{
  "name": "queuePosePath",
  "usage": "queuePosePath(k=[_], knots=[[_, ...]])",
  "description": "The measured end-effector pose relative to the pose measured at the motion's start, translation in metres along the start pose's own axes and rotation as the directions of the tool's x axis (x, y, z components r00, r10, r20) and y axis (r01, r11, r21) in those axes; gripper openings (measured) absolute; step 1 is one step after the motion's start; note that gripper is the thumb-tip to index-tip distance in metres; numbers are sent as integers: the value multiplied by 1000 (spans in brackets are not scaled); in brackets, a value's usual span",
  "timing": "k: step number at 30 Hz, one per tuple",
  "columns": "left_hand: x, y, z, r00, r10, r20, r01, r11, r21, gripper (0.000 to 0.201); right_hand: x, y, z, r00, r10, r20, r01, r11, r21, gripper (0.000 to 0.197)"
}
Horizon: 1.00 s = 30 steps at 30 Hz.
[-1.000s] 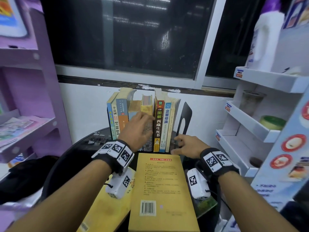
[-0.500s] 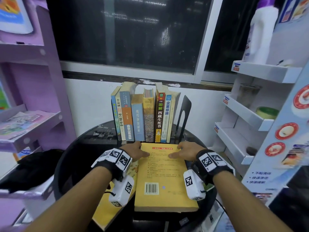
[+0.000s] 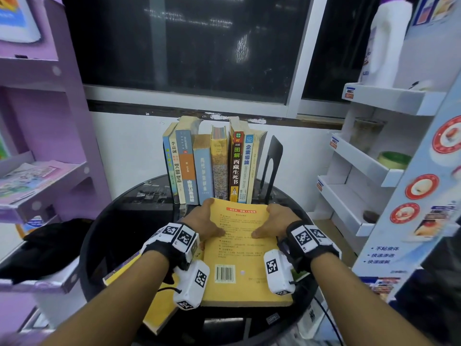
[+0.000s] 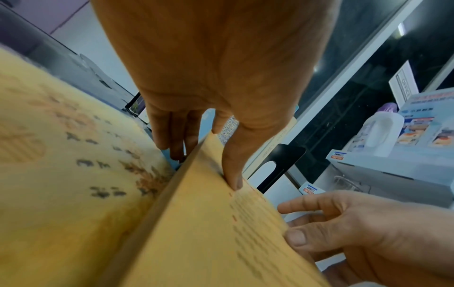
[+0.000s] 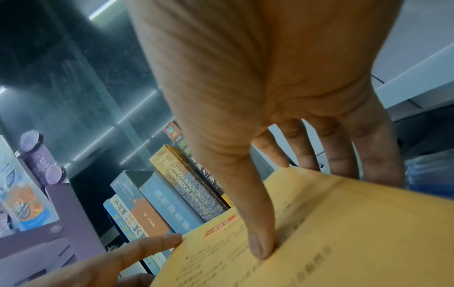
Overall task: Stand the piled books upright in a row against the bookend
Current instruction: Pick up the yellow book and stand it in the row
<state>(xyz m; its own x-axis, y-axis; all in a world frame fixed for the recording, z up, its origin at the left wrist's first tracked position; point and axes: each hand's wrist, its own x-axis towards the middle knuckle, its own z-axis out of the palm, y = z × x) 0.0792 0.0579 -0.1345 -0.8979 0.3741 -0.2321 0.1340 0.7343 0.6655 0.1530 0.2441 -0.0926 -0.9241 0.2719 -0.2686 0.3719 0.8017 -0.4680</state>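
**Both hands on the next book for the row**

On the round black counter, a row of upright books stands with its right end leaning toward the black bookend. In front of it lies the yellow book, flat, atop a second yellow book. My left hand grips its left edge, thumb on the cover and fingers curled under; my right hand grasps the right edge the same way. I judge this the pick-up step. Next I must lift the book, turn it spine-out and upright, and find it a place, likely at the row's left end, without toppling the others.
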Motion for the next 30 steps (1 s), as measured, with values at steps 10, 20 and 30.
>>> queuePosePath(k=[10,20,30], knots=[[-14,23,-18,979,147,-141,-186,926,-327,95,-5,7,-25,990,-88,-106,123,911,394,57],[-14,47,-52,921,285,-266,-374,838,-398,94,-30,-13,-78,942,-233,-241,324,813,484,56],[-10,62,-59,877,377,-298,-476,769,-428,100,-52,-35,-99,897,-332,-293,433,798,420,50]])
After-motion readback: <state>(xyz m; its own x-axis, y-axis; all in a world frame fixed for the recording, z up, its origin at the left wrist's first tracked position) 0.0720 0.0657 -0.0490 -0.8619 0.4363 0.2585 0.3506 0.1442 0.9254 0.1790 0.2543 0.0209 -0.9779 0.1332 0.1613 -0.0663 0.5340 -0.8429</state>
